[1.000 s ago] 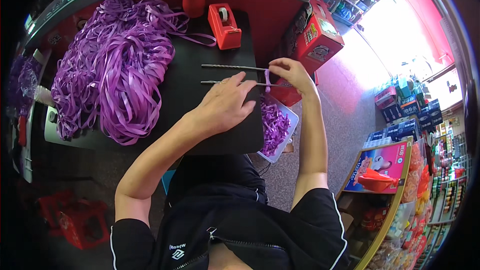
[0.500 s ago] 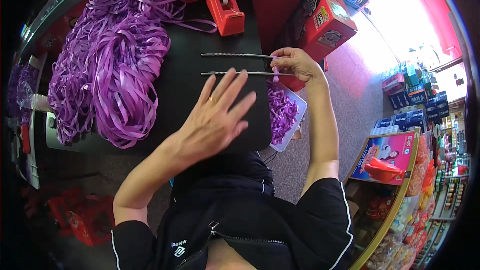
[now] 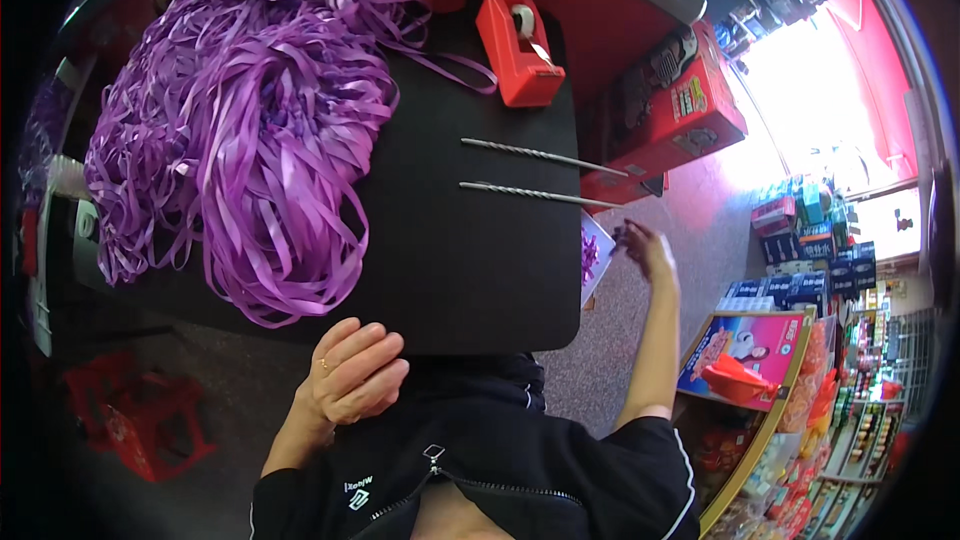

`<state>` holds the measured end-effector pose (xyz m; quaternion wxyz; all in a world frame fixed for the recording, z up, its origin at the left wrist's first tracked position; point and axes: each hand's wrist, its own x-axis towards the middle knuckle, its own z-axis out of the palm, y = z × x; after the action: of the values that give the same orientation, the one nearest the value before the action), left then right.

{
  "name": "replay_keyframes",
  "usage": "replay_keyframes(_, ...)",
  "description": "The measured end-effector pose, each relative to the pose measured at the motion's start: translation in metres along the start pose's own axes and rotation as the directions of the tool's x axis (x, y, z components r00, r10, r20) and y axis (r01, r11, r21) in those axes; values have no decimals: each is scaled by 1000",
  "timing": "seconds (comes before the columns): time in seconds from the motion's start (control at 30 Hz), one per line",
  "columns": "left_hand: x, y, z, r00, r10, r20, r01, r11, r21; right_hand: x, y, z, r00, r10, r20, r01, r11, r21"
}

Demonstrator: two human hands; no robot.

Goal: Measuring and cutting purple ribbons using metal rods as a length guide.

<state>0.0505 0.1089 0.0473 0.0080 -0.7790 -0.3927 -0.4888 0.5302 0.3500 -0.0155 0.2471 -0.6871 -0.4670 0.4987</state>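
Hands well apart. Left hand (image 3: 358, 372) at the black table's (image 3: 480, 300) front edge, fingers loosely bent, nothing visible in it. Right hand (image 3: 645, 248) off the table's right side, beside the white bin (image 3: 602, 273) of purple pieces (image 3: 588, 258); fingers dark, blurred, can't tell if holding. Near rod (image 3: 530, 194), then far rod (image 3: 535, 153): long axes run left-right, right ends overhang the table edge, forward of and closer to right hand. Purple ribbon heap (image 3: 290, 140) left, forward of left hand.

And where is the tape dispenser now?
In the head view, the tape dispenser stands on the black table near its far right corner, beyond the metal rods.
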Motion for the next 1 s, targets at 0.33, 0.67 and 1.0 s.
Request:
replay_keyframes(0.33, -86, 4, -9, 952, -288, -108, 307, 900, 311, -23, -80, 43, 478, -636, -606, 589, 744, -317)
replay_keyframes(0.67, -108, -23, 12, 969, -163, -187, 219, 915, 337, -124, -271, 222, 59, -983, 174, 873, -34, -486)
replay_keyframes(1.0, -89, -14, 6, 946, -217, -243, 278, 925, 258, -58, -309, 302, 310, -873, 377, 886, 121, -447)
